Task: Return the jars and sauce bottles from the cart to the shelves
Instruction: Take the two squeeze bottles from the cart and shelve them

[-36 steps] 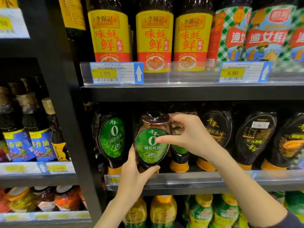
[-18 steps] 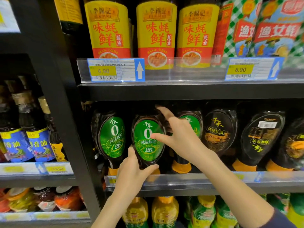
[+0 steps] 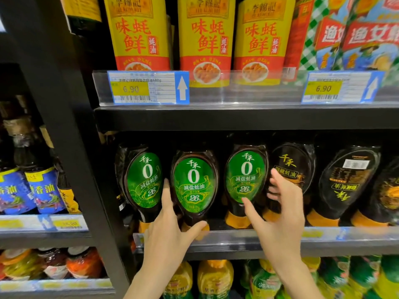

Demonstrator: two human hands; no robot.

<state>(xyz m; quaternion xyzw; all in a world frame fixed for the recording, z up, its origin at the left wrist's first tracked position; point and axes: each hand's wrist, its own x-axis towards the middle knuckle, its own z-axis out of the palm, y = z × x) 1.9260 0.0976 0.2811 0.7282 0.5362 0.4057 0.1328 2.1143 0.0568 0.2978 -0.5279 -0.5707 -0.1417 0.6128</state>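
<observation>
Three green-label bottles stand cap-down on the shelf [image 3: 237,238]; the middle bottle [image 3: 194,186], long axis upright, sits between the left hand [image 3: 170,229]'s spread fingers, thumb on its cap. The right hand [image 3: 278,214], open, holds nothing.

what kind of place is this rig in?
Most likely a supermarket condiment aisle: black shelving with rows of identical sauce bottles facing out, and printed price tags with barcodes clipped along the shelf edges.
</observation>
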